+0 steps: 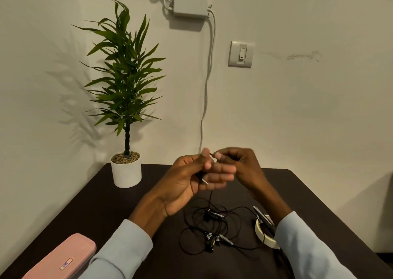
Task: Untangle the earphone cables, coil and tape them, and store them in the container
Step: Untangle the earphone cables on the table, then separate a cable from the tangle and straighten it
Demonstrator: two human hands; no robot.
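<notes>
Now we hold the black earphone cables (209,227) tangled on the dark table (297,193); one strand rises to our hands. Our left hand (191,181), fingers nearly straight, and right hand (238,161), fingers curled, pinch it. The pink container (61,257) lies closed; its label is unreadable. A tape roll (263,234) lies near.

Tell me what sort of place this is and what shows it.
Probably a room in a home or small office, not a workshop. A dark table stands against a plain painted wall with a light switch and a white wall-mounted box with cables. A potted plant decorates the table's corner.
</notes>
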